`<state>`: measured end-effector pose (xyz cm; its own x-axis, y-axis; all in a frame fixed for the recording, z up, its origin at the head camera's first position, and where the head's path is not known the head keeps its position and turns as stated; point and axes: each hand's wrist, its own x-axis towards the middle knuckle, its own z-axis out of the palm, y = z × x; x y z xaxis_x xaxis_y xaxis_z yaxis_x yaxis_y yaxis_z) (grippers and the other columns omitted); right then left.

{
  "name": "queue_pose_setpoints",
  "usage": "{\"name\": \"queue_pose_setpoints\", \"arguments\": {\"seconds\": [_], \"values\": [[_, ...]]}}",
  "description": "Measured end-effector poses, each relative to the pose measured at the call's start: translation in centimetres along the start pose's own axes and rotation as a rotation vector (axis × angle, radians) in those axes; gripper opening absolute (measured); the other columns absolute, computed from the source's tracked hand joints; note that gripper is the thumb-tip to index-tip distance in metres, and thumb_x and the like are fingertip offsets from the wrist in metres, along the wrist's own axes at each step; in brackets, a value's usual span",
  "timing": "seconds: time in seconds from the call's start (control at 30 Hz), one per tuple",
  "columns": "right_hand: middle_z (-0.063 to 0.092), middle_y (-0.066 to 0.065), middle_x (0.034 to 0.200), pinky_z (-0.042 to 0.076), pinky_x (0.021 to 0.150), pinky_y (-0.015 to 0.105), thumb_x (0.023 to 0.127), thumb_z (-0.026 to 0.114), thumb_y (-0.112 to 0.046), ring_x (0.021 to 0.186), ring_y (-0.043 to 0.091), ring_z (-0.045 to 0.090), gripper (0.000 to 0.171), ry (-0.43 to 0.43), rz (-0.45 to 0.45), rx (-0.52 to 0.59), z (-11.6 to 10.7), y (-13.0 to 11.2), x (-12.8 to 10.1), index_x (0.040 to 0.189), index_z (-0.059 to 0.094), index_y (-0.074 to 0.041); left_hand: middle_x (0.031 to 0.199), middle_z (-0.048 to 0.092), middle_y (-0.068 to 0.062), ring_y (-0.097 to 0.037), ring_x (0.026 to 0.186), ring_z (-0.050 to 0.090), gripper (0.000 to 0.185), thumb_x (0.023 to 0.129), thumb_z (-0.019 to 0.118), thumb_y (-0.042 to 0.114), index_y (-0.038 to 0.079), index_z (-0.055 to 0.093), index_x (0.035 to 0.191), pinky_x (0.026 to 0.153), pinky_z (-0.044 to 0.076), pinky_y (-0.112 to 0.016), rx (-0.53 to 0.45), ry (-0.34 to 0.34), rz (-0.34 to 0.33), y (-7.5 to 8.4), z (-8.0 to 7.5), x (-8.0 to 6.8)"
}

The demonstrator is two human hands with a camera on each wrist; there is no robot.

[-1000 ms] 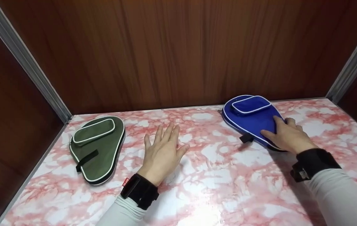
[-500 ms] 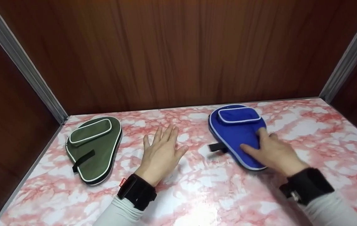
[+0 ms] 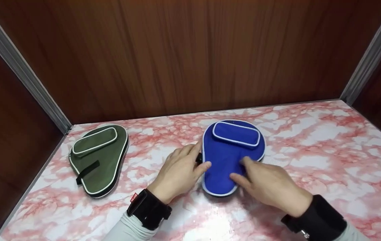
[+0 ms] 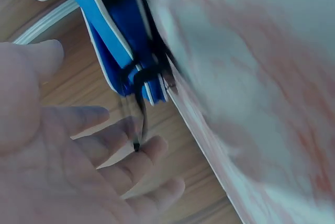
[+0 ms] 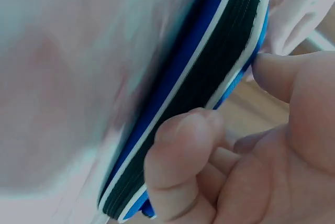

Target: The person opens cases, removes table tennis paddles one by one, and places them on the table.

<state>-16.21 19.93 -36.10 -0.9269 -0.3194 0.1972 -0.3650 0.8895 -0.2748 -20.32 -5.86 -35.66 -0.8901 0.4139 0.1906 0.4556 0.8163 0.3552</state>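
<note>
A blue table tennis bat case with white piping and a raised front pocket stands mid-table in the head view, its narrow end toward me. My right hand grips its right edge. In the right wrist view the thumb is on the top face and curled fingers press the black zip side. My left hand is at the case's left edge, fingers extended. The left wrist view has those fingers loosely spread beside a dangling zip pull and black strap.
A green table tennis bat case with a black strap lies on the left of the pink-marbled table. Brown wood-grain panels close off the back and sides, with grey metal strips at the corners.
My right hand has brought the blue case leftward and nearer, turning it more upright in the head view. The left hand has shifted slightly right to the case's edge. The green case stays put.
</note>
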Motion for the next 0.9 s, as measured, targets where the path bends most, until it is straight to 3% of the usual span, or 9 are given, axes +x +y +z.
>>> {"name": "queue_pose_setpoints", "arguments": {"seconds": [0.17,0.27,0.37,0.47,0.57,0.63,0.73,0.83,0.9], "values": [[0.077,0.013,0.119,0.061,0.083,0.054,0.107,0.073,-0.041,0.101,0.032,0.077,0.047,-0.025,-0.096,-0.010,-0.1,-1.1,-0.3,0.138,0.073,-0.006,0.163,0.051,-0.019,-0.040,0.151,0.046,0.071,0.112,0.059,0.052,0.008,0.048,0.167,0.125,0.032,-0.057,0.007,-0.025,0.007,0.6,0.1,-0.3],[0.073,0.010,0.118,0.060,0.082,0.053,0.107,0.073,-0.037,0.096,0.028,0.074,0.042,-0.060,-0.146,0.034,-0.4,-1.1,-0.3,0.141,0.075,-0.012,0.165,0.048,-0.020,-0.039,0.152,0.044,0.074,0.110,0.060,0.057,0.011,0.049,0.167,0.124,0.034,-0.059,0.027,-0.052,0.018,0.8,0.4,-0.4],[0.071,0.009,0.123,0.060,0.087,0.053,0.107,0.073,-0.033,0.102,0.026,0.073,0.031,-0.063,-0.167,0.115,-0.8,-0.6,-0.1,0.134,0.079,-0.018,0.166,0.048,-0.021,-0.038,0.153,0.043,0.079,0.107,0.063,0.061,0.012,0.050,0.167,0.122,0.038,-0.058,0.037,-0.081,0.035,0.9,0.7,-0.4],[0.071,0.008,0.120,0.060,0.088,0.054,0.107,0.073,-0.027,0.103,0.026,0.071,0.024,0.014,-0.120,0.163,-1.3,0.7,0.9,0.127,0.081,-0.017,0.165,0.047,-0.021,-0.038,0.153,0.043,0.080,0.105,0.066,0.062,0.012,0.051,0.166,0.122,0.040,-0.055,0.045,-0.109,0.060,0.8,0.8,-0.3],[0.070,0.017,0.130,0.055,0.099,0.062,0.108,0.072,-0.027,0.120,0.039,0.068,0.036,0.092,-0.016,0.131,-1.7,2.5,2.1,0.138,0.075,-0.008,0.167,0.046,-0.021,-0.038,0.154,0.042,0.077,0.105,0.068,0.058,0.013,0.052,0.165,0.124,0.039,-0.052,0.045,-0.156,0.106,0.3,0.5,-0.3],[0.064,0.026,0.143,0.049,0.105,0.068,0.109,0.069,-0.033,0.132,0.048,0.061,0.052,0.065,0.056,0.109,-1.8,3.8,2.7,0.151,0.064,-0.003,0.169,0.044,-0.020,-0.039,0.157,0.040,0.074,0.106,0.069,0.052,0.012,0.052,0.166,0.125,0.036,-0.052,0.028,-0.208,0.143,-0.2,0.0,-0.3],[0.050,0.034,0.158,0.039,0.115,0.071,0.110,0.064,-0.044,0.145,0.055,0.049,0.071,-0.044,0.112,0.125,-1.7,5.1,3.3,0.163,0.049,0.001,0.171,0.043,-0.020,-0.040,0.160,0.036,0.067,0.108,0.071,0.041,0.011,0.052,0.165,0.129,0.030,-0.053,-0.024,-0.288,0.180,-1.0,-1.0,-0.4],[0.046,0.037,0.160,0.038,0.117,0.070,0.110,0.063,-0.053,0.146,0.055,0.048,0.080,-0.107,0.119,0.153,-1.5,5.6,3.6,0.165,0.045,0.003,0.170,0.045,-0.019,-0.040,0.161,0.035,0.060,0.107,0.072,0.032,0.010,0.057,0.161,0.129,0.028,-0.055,-0.035,-0.325,0.188,-1.6,-2.0,-0.5],[0.047,0.037,0.159,0.039,0.117,0.069,0.109,0.063,-0.055,0.145,0.054,0.050,0.083,-0.113,0.117,0.156,-1.3,5.3,3.7,0.164,0.045,0.003,0.169,0.046,-0.017,-0.039,0.161,0.035,0.060,0.107,0.071,0.037,0.012,0.057,0.161,0.129,0.027,-0.058,-0.014,-0.317,0.174,-1.6,-2.3,-0.6]]}}
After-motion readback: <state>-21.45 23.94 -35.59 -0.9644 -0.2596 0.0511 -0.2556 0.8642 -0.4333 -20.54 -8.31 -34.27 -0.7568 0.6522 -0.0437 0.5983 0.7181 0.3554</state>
